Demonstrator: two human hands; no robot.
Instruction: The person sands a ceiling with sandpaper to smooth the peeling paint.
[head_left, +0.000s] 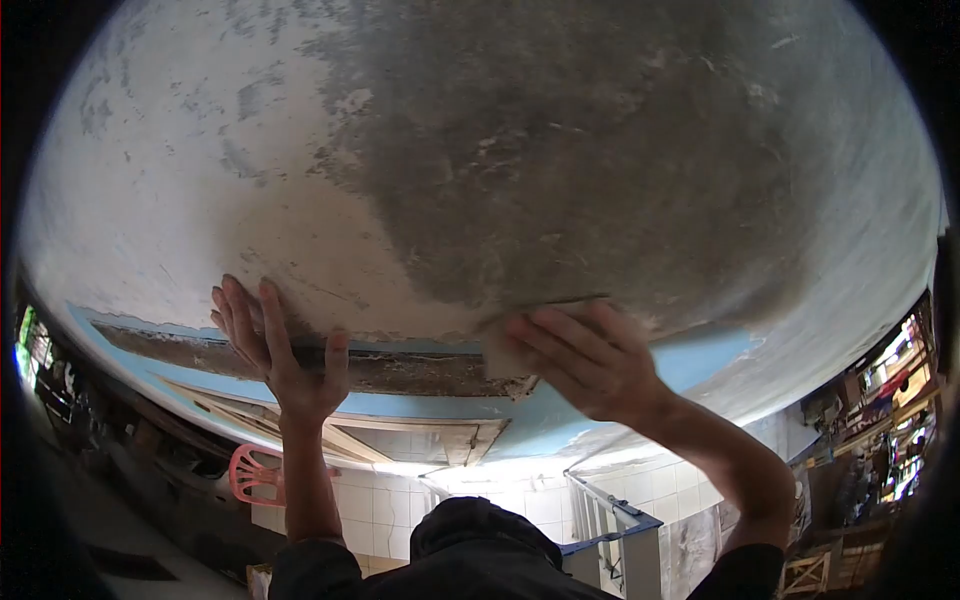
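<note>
My left hand (280, 345) presses against the wall (290, 215) with fingers spread and holds nothing. Its fingertips rest on the pale lower part of the surface, just above a dark, rough ledge (400, 372). To the right, my right hand (590, 360) is bent over a thin pale sheet, apparently sandpaper (502, 352), and holds it flat to the wall. Motion blurs these fingers, and they cover most of the sheet. Above them spreads a dark grey, scuffed patch (570, 180), bordering the whitish area on the left.
Light blue paint (690, 352) runs along the wall below the ledge, above a wooden door frame (455, 440). A stepladder (615, 535) stands near my body. A pink plastic chair (258, 475) is on the tiled floor at left. Cluttered belongings (880, 420) line the right side.
</note>
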